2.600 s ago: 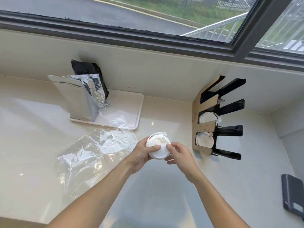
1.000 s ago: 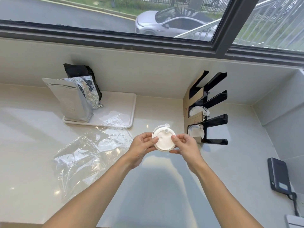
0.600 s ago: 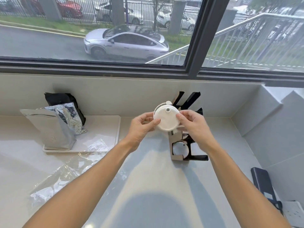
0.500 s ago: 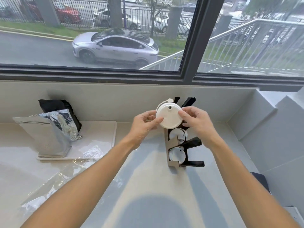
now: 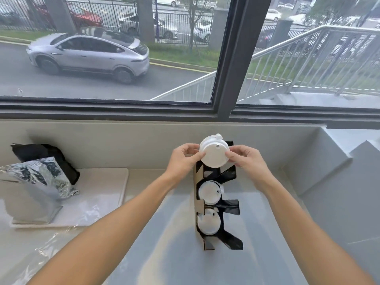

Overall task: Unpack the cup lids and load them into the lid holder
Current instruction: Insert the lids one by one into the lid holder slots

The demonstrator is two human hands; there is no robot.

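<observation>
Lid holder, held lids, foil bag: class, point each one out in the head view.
lid holder (image 5: 232, 210): head view, on a black side arm.
held lids (image 5: 213, 156): head view, on the flat white face.
foil bag (image 5: 35, 190): head view, on its crinkled silver front.

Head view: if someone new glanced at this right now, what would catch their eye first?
The stack of round white plastic cup lids, pinched between the left hand and right hand, held at the top of the black slotted lid holder standing on the pale countertop. Next, two white lid stacks already in its lower slots, and the crinkled silver foil bag at far left.
</observation>
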